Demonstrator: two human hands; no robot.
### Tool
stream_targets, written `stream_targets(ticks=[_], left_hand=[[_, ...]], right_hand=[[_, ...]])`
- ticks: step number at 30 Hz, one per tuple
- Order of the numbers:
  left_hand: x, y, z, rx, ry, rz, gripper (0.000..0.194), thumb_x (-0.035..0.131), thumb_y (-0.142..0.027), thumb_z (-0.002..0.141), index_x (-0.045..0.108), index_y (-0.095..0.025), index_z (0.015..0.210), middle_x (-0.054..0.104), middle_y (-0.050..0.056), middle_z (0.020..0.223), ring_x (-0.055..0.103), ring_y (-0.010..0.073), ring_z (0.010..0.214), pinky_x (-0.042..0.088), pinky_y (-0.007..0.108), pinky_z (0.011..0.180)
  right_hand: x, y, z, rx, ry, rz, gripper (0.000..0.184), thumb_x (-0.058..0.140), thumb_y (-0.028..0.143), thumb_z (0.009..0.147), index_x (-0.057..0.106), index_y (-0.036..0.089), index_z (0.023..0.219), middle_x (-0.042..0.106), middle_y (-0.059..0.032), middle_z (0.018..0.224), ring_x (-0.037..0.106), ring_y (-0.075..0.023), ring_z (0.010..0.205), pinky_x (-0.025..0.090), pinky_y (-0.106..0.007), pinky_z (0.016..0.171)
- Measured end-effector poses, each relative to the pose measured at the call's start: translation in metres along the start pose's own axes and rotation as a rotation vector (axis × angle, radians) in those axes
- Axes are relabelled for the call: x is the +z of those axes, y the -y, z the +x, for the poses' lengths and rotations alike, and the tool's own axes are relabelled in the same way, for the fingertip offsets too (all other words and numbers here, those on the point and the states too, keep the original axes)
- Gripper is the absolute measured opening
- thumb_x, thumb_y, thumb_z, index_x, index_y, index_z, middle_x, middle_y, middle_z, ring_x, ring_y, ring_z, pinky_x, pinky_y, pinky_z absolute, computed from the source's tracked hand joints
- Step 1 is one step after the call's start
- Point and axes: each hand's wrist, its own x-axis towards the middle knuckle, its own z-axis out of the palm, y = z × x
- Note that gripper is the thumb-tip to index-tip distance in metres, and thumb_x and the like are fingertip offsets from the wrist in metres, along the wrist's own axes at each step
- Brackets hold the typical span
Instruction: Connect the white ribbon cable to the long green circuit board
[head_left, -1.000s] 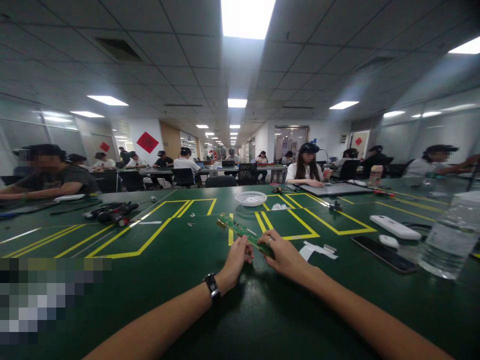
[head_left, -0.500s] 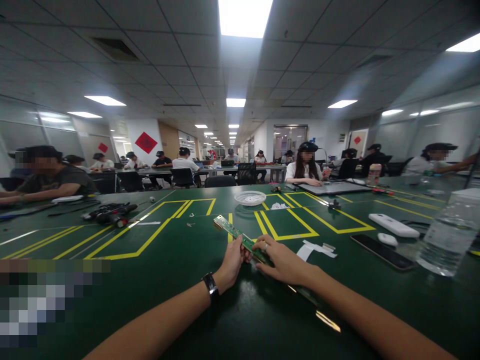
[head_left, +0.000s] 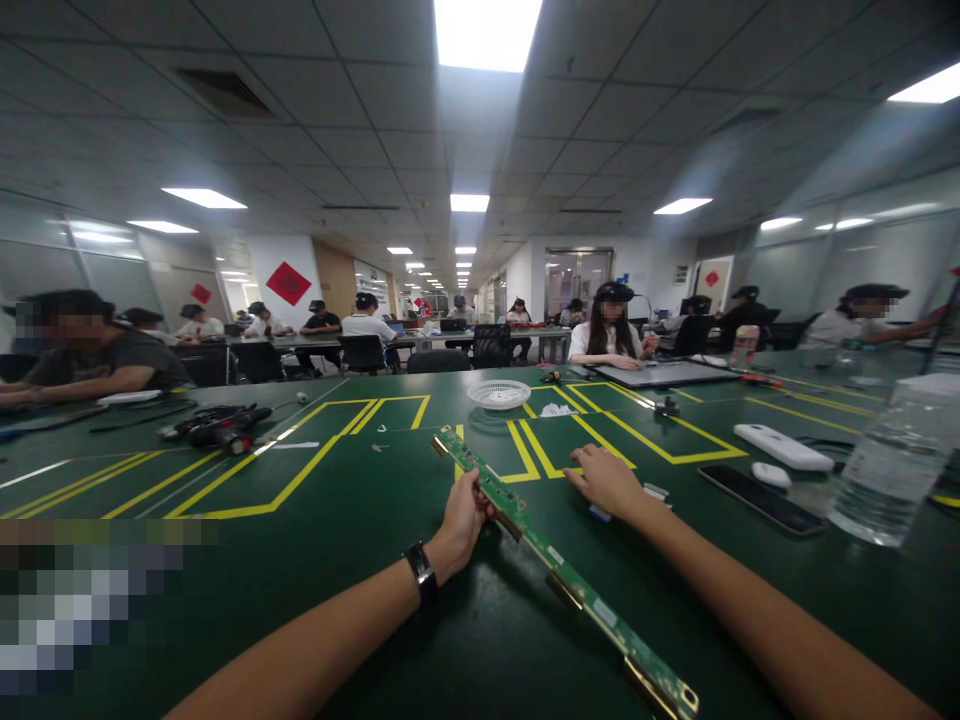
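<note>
My left hand (head_left: pixel 461 520) is closed around a long, narrow green circuit board (head_left: pixel 566 570), gripping it near its far end. The board slants from the middle of the table down toward the lower right, with gold-coloured metal strips along its edge. Off to the right of the board, my right hand (head_left: pixel 606 480) is low over the table, fingers reaching left and apart, with nothing visible in them. White strips (head_left: pixel 656 492) lie beside and partly beneath that hand, which hides most of them.
A white woven basket (head_left: pixel 499 396) and crumpled white paper (head_left: pixel 559 410) lie farther back. On the right are a black phone (head_left: pixel 761 500), a white device (head_left: pixel 784 449) and a clear water jug (head_left: pixel 889 470). Dark cabled tools (head_left: pixel 217 430) lie left. A person (head_left: pixel 611 335) sits opposite.
My right hand has left the circuit board and moved right, over the white strips. My left hand keeps its grip, and more of the board now shows.
</note>
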Motion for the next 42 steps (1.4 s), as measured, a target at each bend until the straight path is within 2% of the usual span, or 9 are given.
stream_targets(ticks=[3,6,10,16,20,23,26,30,42], left_hand=[[0.000,0.000,0.000,-0.016,-0.019,-0.011,0.022,0.054,-0.033,0.076,0.041,-0.019,0.066,0.041,-0.008,0.047,0.041,0.0063,0.040,0.034,0.018,0.043],[-0.001,0.000,0.001,-0.027,-0.024,-0.013,0.023,0.054,-0.034,0.077,0.040,-0.019,0.066,0.040,-0.009,0.047,0.041,0.0063,0.039,0.033,0.018,0.042],[-0.002,0.000,0.001,-0.047,-0.012,-0.004,0.024,0.057,-0.036,0.075,0.042,-0.019,0.067,0.042,-0.008,0.046,0.042,0.0067,0.038,0.031,0.018,0.040],[-0.003,0.002,0.000,-0.056,0.022,0.013,0.025,0.060,-0.038,0.073,0.045,-0.018,0.070,0.044,-0.008,0.048,0.044,0.0067,0.040,0.031,0.017,0.041],[-0.003,0.002,0.001,-0.049,0.022,0.019,0.027,0.061,-0.038,0.073,0.044,-0.018,0.070,0.042,-0.009,0.048,0.041,0.0056,0.039,0.031,0.016,0.040],[-0.002,0.001,0.000,-0.043,0.027,0.023,0.027,0.062,-0.038,0.072,0.045,-0.018,0.069,0.041,-0.009,0.048,0.042,0.0059,0.039,0.032,0.017,0.041],[-0.002,0.002,0.000,-0.041,0.049,0.041,0.026,0.062,-0.039,0.072,0.048,-0.017,0.071,0.043,-0.008,0.048,0.041,0.0066,0.039,0.033,0.018,0.041],[-0.005,0.005,0.002,-0.032,0.083,0.092,0.026,0.060,-0.041,0.074,0.050,-0.017,0.072,0.041,-0.008,0.048,0.042,0.0074,0.041,0.034,0.019,0.043],[-0.004,0.003,-0.001,-0.019,0.137,0.149,0.028,0.059,-0.044,0.075,0.052,-0.017,0.071,0.041,-0.007,0.048,0.042,0.0083,0.041,0.035,0.020,0.045]], right_hand=[[0.007,-0.021,0.004,0.173,0.092,-0.089,0.044,0.039,0.046,0.090,0.058,0.016,0.115,0.054,-0.0183,0.119,0.048,-0.0331,0.113,0.041,-0.047,0.086],[0.009,-0.031,0.005,0.228,0.180,-0.096,0.045,0.038,0.047,0.090,0.058,0.016,0.116,0.053,-0.0184,0.121,0.049,-0.0342,0.112,0.042,-0.048,0.084],[0.008,-0.028,0.006,0.136,0.242,-0.083,0.037,0.042,0.037,0.089,0.059,0.018,0.115,0.056,-0.0161,0.116,0.052,-0.0300,0.109,0.044,-0.041,0.084],[0.001,-0.022,0.004,-0.016,0.171,-0.016,0.036,0.046,0.032,0.085,0.060,0.017,0.115,0.059,-0.0149,0.112,0.056,-0.0268,0.103,0.045,-0.036,0.083],[-0.009,-0.032,0.004,0.120,0.164,-0.091,0.039,0.049,0.041,0.083,0.061,0.018,0.112,0.059,-0.0167,0.113,0.056,-0.0313,0.105,0.046,-0.040,0.079],[-0.015,-0.043,0.006,0.237,0.263,-0.107,0.041,0.050,0.046,0.082,0.064,0.016,0.106,0.061,-0.0178,0.111,0.060,-0.0315,0.099,0.047,-0.041,0.076],[-0.016,-0.047,0.007,0.266,0.346,-0.094,0.043,0.053,0.048,0.079,0.065,0.015,0.104,0.064,-0.0174,0.110,0.062,-0.0315,0.097,0.047,-0.040,0.075],[-0.013,-0.040,0.007,0.184,0.331,-0.078,0.041,0.053,0.046,0.080,0.065,0.016,0.105,0.064,-0.0165,0.110,0.062,-0.0308,0.098,0.047,-0.038,0.075],[-0.020,0.001,-0.009,-0.330,0.217,0.112,0.028,0.056,0.032,0.080,0.067,0.019,0.102,0.062,-0.0119,0.106,0.060,-0.0256,0.094,0.046,-0.033,0.078]])
